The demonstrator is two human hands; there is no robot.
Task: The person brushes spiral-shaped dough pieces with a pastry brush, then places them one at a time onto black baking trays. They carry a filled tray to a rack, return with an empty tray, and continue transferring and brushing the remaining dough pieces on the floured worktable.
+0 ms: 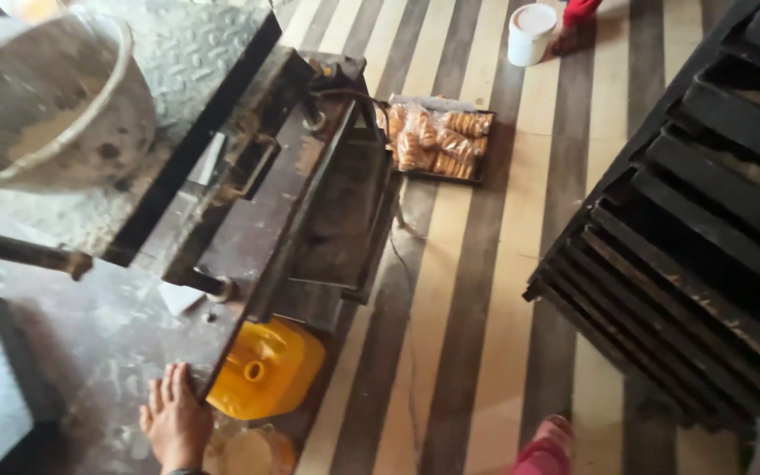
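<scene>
Metal table (90, 352) edge bears the left hand (175, 420), fingers flat and seemingly holding nothing, above a yellow jerrycan (266, 368)

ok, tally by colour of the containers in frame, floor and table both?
Grey metal bowl: 1
Yellow jerrycan: 1
White bucket: 1
Dark tray of packed biscuits: 1
Total: 4
The left hand rests flat on the table edge beside the jerrycan and holds nothing; the right hand is not clearly seen.
</scene>
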